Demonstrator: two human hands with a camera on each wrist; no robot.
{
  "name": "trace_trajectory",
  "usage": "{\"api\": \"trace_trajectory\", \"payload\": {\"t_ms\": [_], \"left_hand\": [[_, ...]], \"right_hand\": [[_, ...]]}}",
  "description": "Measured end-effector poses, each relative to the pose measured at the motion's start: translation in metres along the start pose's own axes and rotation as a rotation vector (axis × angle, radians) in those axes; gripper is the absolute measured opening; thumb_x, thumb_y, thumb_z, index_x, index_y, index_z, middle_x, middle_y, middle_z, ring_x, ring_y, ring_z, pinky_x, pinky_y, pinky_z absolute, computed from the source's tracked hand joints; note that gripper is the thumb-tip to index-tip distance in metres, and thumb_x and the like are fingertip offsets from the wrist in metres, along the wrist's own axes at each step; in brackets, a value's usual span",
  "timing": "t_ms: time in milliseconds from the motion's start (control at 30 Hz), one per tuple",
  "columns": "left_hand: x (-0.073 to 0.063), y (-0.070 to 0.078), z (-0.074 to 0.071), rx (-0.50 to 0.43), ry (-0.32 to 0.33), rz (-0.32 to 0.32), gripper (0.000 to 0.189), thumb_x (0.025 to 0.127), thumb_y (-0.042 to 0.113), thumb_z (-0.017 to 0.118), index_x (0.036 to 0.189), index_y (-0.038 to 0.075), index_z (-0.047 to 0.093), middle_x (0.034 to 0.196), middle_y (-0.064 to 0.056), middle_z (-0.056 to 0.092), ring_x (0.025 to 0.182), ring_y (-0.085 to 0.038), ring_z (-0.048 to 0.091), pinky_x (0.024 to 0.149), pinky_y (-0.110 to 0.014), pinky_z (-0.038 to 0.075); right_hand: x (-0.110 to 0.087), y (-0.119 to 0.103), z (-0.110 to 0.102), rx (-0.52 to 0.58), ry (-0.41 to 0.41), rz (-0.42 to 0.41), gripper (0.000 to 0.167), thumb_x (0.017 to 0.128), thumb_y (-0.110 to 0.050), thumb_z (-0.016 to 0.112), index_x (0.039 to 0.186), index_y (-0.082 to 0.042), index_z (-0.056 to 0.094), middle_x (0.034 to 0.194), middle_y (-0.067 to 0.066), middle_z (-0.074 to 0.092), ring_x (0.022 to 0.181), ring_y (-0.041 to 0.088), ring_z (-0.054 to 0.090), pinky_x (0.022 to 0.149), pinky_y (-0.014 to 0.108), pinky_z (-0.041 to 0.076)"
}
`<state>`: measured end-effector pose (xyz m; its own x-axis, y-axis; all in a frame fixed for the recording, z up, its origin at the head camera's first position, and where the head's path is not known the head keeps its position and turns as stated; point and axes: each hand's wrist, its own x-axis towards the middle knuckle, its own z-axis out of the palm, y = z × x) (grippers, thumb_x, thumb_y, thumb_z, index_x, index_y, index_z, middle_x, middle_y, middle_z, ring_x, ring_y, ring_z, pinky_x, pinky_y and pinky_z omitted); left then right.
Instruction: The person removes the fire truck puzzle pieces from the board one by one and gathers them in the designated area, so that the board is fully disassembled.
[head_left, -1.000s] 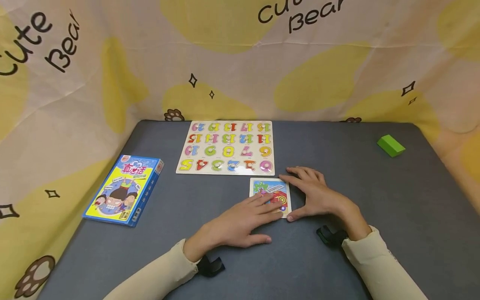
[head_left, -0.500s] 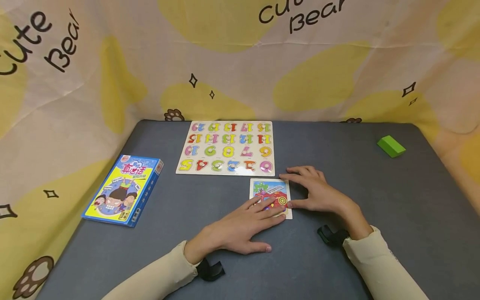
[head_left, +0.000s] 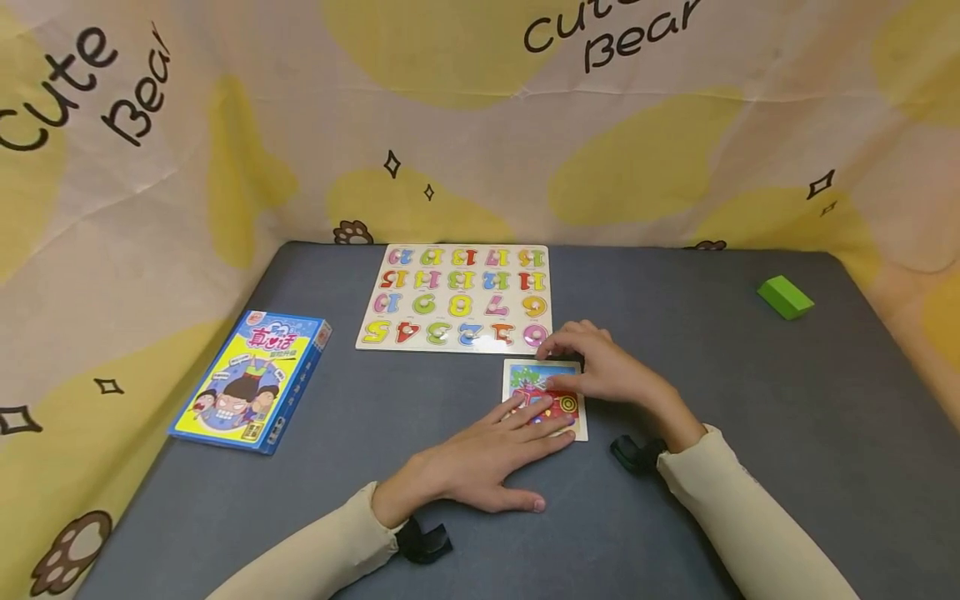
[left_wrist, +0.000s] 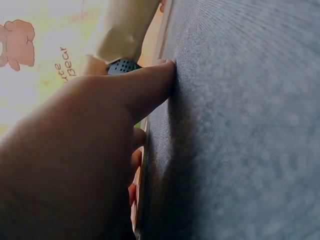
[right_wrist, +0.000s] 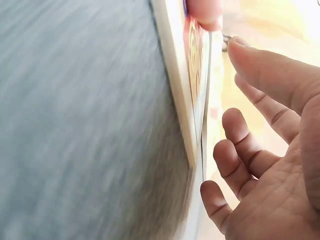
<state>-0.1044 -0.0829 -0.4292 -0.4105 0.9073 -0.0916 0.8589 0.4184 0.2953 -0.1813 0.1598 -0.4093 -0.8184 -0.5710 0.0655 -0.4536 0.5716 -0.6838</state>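
While the spread left hand (head_left: pixel 486 467) rests on a square, multicoloured wooden board (head_left: pixel 567 404), right hand (head_left: pixel 600 362) hovering empty, we judge sideways pressure risks slippage.

The surface (head_left: pixel 675 308) carries one picture (head_left: pixel 568 406), one board (head_left: pixel 453 292) at the far edge, one box (head_left: pixel 251 379) by the left edge, one block (head_left: pixel 785 297) near the far right corner; two hands (head_left: pixel 491 467) (head_left: pixel 609 368) show.

you see a matt, finely grained tabletop (head_left: pixel 750 392), a bare woodlike edge on your near picture puzzle (head_left: pixel 527 377), a glossy sheen on the far number board (head_left: pixel 450 318), and a creased cloth backdrop (head_left: pixel 480 125).
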Motion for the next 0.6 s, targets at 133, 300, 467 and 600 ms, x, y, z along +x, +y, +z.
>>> {"api": "trace_trajectory", "payload": {"t_ms": [133,300,467,600], "left_hand": [[0.0,0.0,0.0,-0.005,-0.005,0.0,0.083,0.098,0.061,0.052,0.165,0.025,0.017,0.173,0.009,0.009,0.161,-0.02,-0.002,0.129,-0.048,0.007],[0.0,0.002,-0.001,0.009,-0.016,-0.004,0.083,0.098,0.062,0.052,0.164,0.024,0.019,0.173,0.008,0.011,0.161,-0.02,0.001,0.129,-0.048,0.009],[0.0,0.004,-0.003,0.039,-0.014,-0.005,0.083,0.098,0.062,0.053,0.164,0.023,0.021,0.173,0.006,0.013,0.161,-0.021,0.004,0.129,-0.048,0.011],[0.0,0.005,-0.003,0.047,-0.004,-0.007,0.084,0.098,0.062,0.054,0.164,0.022,0.021,0.172,0.006,0.014,0.161,-0.021,0.004,0.129,-0.048,0.011]], "right_hand": [[0.012,-0.004,0.003,-0.031,-0.047,-0.033,0.027,0.082,-0.02,0.085,0.107,-0.018,0.074,0.103,0.0,0.065,0.102,0.021,0.047,0.088,0.043,0.027],[0.024,-0.008,0.005,-0.089,-0.118,-0.049,0.025,0.081,-0.018,0.085,0.103,-0.022,0.075,0.099,-0.001,0.064,0.097,0.02,0.045,0.083,0.039,0.027],[0.033,-0.01,0.005,-0.126,-0.181,-0.053,0.025,0.081,-0.022,0.085,0.103,-0.024,0.075,0.103,-0.005,0.066,0.1,0.018,0.045,0.085,0.04,0.027],[0.037,-0.012,0.003,-0.147,-0.207,-0.058,0.025,0.081,-0.023,0.085,0.103,-0.025,0.075,0.105,-0.005,0.066,0.101,0.018,0.045,0.085,0.041,0.027]]}}
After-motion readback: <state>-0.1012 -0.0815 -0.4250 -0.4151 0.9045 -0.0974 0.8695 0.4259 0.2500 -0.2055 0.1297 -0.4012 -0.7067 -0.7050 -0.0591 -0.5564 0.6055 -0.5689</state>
